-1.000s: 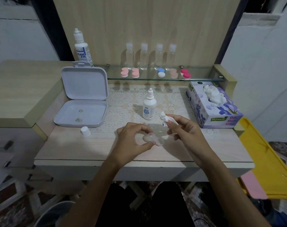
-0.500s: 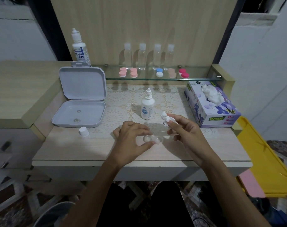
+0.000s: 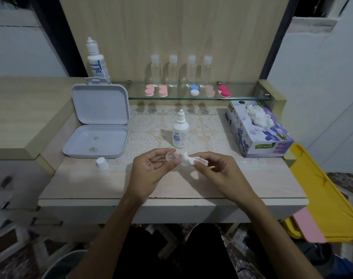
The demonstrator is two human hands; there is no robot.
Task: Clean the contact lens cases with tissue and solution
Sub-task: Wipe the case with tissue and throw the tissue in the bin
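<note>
We see the left hand (image 3: 151, 168) pinch a clear lens case (image 3: 172, 157) w/ curled fingertips, above the desk (image 3: 91, 184). Right hand (image 3: 215, 170) fingers grip twisted tissue (image 3: 188, 160), its tip touching the case's right side.

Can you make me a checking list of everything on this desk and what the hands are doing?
Surface: pale wood desk with a lace mat at the back.
Job's things: clear lens case held in the left hand; twisted tissue pinched in the right hand, its tip at the case; solution bottle upright, uncapped; white cap loose on the desk; tissue box.
Clutter: open grey box; coloured lens cases and four clear bottles on the glass shelf; big bottle.
Hands: both holding.
Cables: nothing seen.
Surroundings: yellow bin on the right.
</note>
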